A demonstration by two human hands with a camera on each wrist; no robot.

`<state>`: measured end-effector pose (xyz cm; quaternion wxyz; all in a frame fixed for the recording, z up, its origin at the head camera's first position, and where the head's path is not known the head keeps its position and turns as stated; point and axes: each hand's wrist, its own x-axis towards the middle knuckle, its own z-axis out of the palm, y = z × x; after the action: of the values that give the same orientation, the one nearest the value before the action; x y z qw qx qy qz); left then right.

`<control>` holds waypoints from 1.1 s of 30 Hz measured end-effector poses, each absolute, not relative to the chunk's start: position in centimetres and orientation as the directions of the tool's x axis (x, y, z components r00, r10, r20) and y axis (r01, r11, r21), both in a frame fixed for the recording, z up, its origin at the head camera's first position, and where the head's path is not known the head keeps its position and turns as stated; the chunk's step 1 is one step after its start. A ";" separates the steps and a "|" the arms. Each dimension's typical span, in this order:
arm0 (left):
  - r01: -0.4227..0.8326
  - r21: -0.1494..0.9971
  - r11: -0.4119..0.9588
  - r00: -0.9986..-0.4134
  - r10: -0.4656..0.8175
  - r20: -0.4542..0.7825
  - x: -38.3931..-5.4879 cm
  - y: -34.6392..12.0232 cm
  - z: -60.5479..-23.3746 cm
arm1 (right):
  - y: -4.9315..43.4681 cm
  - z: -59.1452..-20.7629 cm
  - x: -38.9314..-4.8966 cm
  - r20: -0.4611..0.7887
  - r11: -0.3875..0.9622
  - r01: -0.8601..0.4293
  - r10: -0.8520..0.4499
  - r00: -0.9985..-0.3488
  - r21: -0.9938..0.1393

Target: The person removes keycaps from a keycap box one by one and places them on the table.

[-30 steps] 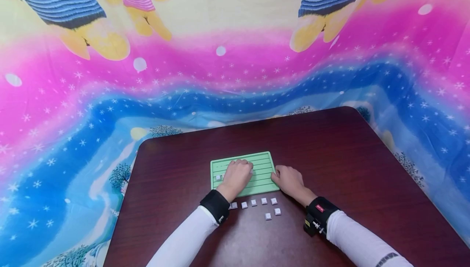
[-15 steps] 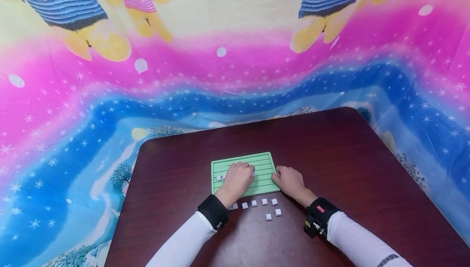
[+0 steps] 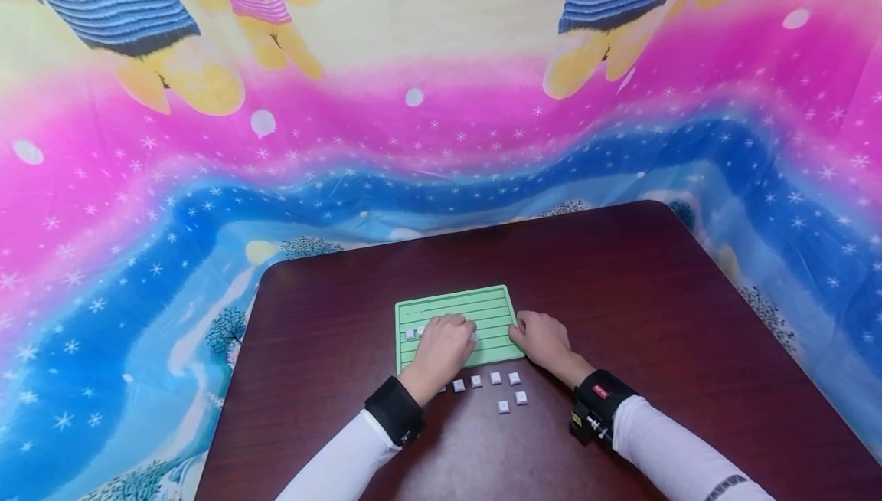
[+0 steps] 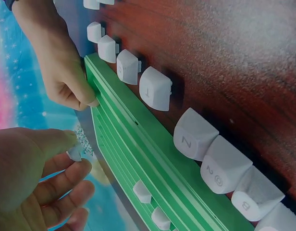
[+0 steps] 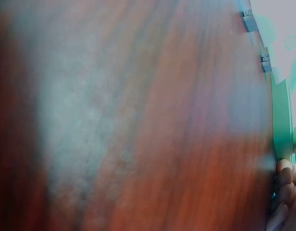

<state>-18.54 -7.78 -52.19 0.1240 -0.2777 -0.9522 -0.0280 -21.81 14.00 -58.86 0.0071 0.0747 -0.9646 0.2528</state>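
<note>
A white keycap [image 4: 75, 153] is pinched between the thumb and index finger of my left hand [image 3: 444, 344], which hangs over a green grooved tray [image 3: 494, 319]. The other left fingers are loosely bent in the left wrist view. Two keycaps [image 3: 409, 334] show in a groove at the tray's left side, partly covered by that hand in the head view. My right hand [image 3: 544, 340] grips the tray's right edge, thumb at the rim and fingers curled beside it. Along the tray's near side lies a row of loose keycaps [image 3: 476, 381], some marked with letters such as T [image 4: 156, 89] and Z [image 4: 193, 134].
Two more keycaps [image 3: 512, 402] lie closer to the person, in front of the row. Everything rests on a dark red-brown table [image 3: 331, 332] with rounded corners. A printed cloth [image 3: 441, 133] hangs behind and beside it.
My left hand has drawn a little toward the person over the tray, its wrist shifting left and covering more of the row's left end. The right hand and tray have stayed put.
</note>
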 end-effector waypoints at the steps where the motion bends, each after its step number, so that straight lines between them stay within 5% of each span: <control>1: 0.537 -0.019 0.843 -0.814 0.524 0.253 -18.5 -7.8 -52.2 | 14.0 -58.9 -21.8 0.052 0.861 -0.149 -0.141 -0.989 -0.487; 33: 0.569 -0.009 0.822 -0.793 0.552 0.259 -15.4 -8.1 -52.7 | 13.9 -58.7 -21.8 0.037 0.868 -0.140 -0.140 -0.990 -0.476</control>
<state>-15.36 -8.12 -52.68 0.1260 -0.2962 -0.9462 -0.0348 -21.80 13.88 -58.70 0.0006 0.0724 -0.9665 0.2464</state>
